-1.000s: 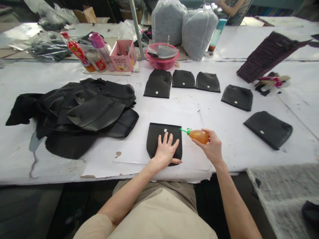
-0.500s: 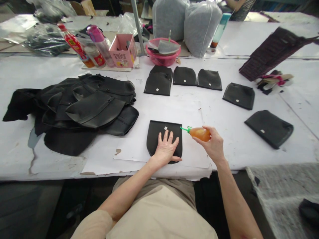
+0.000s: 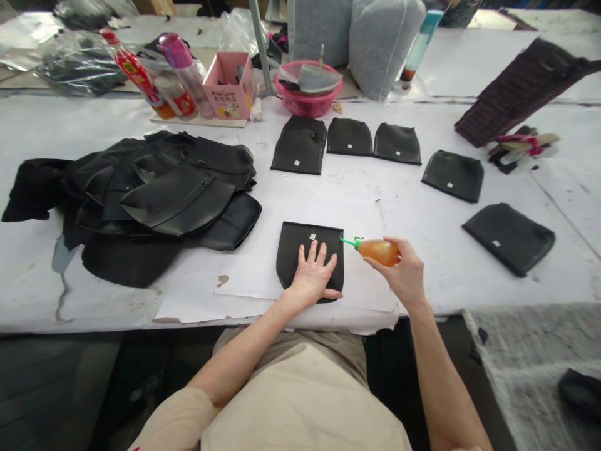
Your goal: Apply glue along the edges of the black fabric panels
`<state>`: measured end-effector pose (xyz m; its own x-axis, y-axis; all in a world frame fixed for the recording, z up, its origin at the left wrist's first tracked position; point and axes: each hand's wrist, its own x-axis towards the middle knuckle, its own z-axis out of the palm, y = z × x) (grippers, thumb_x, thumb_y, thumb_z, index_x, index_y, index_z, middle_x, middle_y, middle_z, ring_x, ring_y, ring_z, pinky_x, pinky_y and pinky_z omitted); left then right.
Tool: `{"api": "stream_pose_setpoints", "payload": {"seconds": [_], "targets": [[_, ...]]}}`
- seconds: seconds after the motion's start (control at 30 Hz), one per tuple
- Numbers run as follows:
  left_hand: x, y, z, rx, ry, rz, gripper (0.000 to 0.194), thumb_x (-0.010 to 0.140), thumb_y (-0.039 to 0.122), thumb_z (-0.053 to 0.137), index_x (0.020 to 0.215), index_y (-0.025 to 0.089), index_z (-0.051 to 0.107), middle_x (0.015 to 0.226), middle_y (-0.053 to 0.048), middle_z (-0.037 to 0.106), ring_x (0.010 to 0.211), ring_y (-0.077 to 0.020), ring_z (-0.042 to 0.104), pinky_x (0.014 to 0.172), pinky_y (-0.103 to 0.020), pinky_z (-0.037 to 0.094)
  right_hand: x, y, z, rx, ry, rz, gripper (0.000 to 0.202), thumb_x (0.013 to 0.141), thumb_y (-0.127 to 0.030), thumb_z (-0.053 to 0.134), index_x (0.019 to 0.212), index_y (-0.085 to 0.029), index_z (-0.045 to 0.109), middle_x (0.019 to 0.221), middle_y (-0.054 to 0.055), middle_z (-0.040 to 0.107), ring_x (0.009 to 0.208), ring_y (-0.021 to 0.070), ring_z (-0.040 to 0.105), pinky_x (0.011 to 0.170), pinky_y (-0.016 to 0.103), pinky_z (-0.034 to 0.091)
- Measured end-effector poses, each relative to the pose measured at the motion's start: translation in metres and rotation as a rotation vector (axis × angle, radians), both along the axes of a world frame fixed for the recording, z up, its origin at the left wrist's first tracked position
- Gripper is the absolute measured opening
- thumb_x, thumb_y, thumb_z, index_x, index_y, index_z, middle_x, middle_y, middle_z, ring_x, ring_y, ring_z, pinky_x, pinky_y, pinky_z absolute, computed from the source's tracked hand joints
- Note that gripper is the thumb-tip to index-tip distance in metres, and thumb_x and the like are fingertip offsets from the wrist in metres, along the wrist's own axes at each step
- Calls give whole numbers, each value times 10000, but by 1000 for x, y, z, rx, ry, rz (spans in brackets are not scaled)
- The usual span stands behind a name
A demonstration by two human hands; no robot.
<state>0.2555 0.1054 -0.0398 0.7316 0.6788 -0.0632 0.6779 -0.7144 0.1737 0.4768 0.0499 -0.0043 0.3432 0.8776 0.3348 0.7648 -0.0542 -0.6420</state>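
Note:
Under my left hand (image 3: 313, 274) lies a black leather-like piece (image 3: 292, 250) with a rounded near end, a straight far edge and a small white sticker. The fingers of that hand are spread flat on it. My right hand (image 3: 406, 270) grips a glue bottle (image 3: 378, 252) of amber liquid with a green nozzle. The bottle is tilted sideways, its tip at the upper right edge of the black piece. Whether liquid is coming out is too small to tell.
A heap of black pieces (image 3: 178, 194) lies at left. Similar stickered pieces (image 3: 397, 143) form an arc behind and to the right. Farther back stand a pink box (image 3: 229, 88), a pink basin (image 3: 307, 103), bottles (image 3: 136, 72) and a dark purple folded item (image 3: 521, 91).
The view has tilted slightly, so everything sits a little higher. Both hands stay in nearly the same place, with the nozzle tip still at the piece's right edge.

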Motion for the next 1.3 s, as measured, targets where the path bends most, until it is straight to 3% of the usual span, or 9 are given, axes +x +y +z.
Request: {"api": "stream_pose_setpoints", "payload": {"seconds": [1.3], "targets": [[-2, -1, 4, -34, -2, 14, 972, 693, 734, 696, 1449, 163, 479, 1574, -251, 329, 1480, -456, 214, 1160, -681, 152, -25, -67, 10, -120, 63, -58, 604, 724, -559, 799, 1197, -242, 598, 1124, 69, 673, 983, 265, 659, 838, 429, 572]]}}
